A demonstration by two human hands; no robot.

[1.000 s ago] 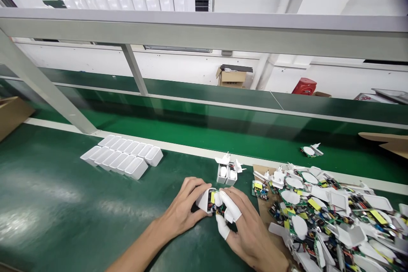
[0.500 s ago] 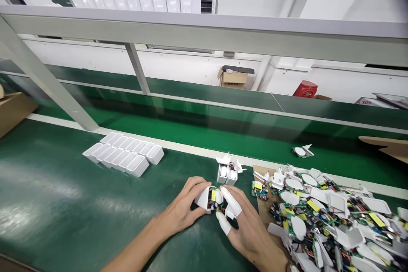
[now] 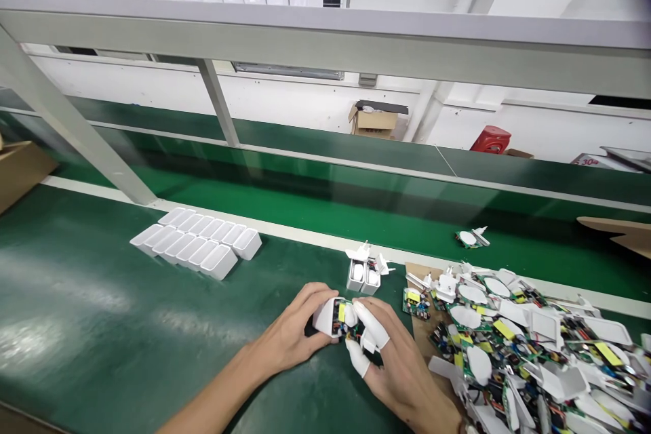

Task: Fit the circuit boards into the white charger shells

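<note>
My left hand [image 3: 300, 322] is closed around a white plastic housing [image 3: 324, 317], its open end turned to the right. At that opening, my right hand [image 3: 391, 352], with white covers on thumb and forefinger, grips a circuit board [image 3: 348, 316] carrying a yellow block and a white pad. The board sits partly at the mouth of the housing; how deep it goes I cannot tell. Just beyond my hands stand two white housings [image 3: 363, 278] with boards inside and white plug parts sticking up. A pile of circuit boards [image 3: 519, 346] lies to the right of my right hand.
Two rows of empty white housings [image 3: 196, 244] stand on the green table [image 3: 102, 298] at left. One board [image 3: 472, 237] rests on the green belt [image 3: 305, 196] behind. A grey frame [image 3: 325, 41] crosses above, with a slanted post [image 3: 86, 122] at left. A cardboard box [image 3: 23, 173] sits far left.
My view has tilted down slightly. The lone board on the belt has shifted a little left. Both hands keep hold of the housing and board with hardly any movement.
</note>
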